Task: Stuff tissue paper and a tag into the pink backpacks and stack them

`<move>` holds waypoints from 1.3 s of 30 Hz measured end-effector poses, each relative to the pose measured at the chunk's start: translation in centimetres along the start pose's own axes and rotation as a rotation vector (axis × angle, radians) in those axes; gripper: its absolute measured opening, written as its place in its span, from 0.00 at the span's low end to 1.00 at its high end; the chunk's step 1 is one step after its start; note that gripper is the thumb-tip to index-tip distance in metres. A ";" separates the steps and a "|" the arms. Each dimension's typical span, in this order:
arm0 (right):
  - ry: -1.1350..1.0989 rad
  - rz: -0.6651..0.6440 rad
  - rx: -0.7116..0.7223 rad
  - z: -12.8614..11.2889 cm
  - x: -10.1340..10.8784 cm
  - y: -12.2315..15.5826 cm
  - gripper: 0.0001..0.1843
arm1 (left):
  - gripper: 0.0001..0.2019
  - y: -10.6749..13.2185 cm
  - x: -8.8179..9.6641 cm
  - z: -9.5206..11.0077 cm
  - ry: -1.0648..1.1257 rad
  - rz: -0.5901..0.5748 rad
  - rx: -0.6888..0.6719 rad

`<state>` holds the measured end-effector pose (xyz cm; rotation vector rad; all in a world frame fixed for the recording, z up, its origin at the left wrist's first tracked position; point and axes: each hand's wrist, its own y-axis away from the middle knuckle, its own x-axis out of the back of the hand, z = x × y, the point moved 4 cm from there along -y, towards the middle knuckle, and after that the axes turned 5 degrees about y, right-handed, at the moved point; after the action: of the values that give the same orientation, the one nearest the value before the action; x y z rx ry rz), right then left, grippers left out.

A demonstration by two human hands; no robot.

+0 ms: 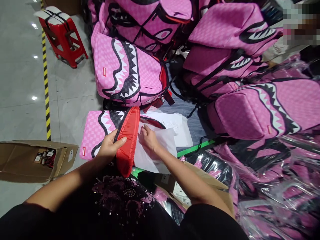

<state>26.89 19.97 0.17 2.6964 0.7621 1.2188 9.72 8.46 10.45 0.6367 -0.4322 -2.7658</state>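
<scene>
A pink checked backpack (93, 128) with a shark-mouth print lies in front of me, its top unzipped. My left hand (108, 146) grips the edge of its folded-back flap, thumb on the red lining (126, 146) and fingers hidden behind. At the opening, my right hand (149, 137) has its fingers bent together on a thin white sheet (162, 160), which lies partly inside the bag. Beyond that hand, a stack of white sheets (183, 131) rests on the grey-blue table surface (196, 121).
Finished-looking pink backpacks (125, 70) stand behind, with more (250, 110) at right. Plastic-wrapped bags (282, 193) pile up at lower right. On the left are a red stool (66, 40), an open cardboard box (25, 160) and yellow-black floor tape (45, 83).
</scene>
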 end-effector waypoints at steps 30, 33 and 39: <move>0.915 -0.338 0.551 4.1 -4.4 -3.0 0.35 | 0.23 0.1 -2.0 -0.1 0.056 -0.106 0.157; 0.860 -0.323 0.558 3.2 -4.5 -4.5 0.34 | 0.23 -0.1 -2.0 0.1 0.080 -0.089 0.166; 0.853 -0.288 0.682 4.7 -2.2 -2.2 0.43 | 0.22 -0.4 -1.9 0.3 0.066 -0.068 0.176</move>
<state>28.17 21.47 -5.14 2.2064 1.8662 2.3747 11.19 9.56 11.29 0.7953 -0.6555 -2.7811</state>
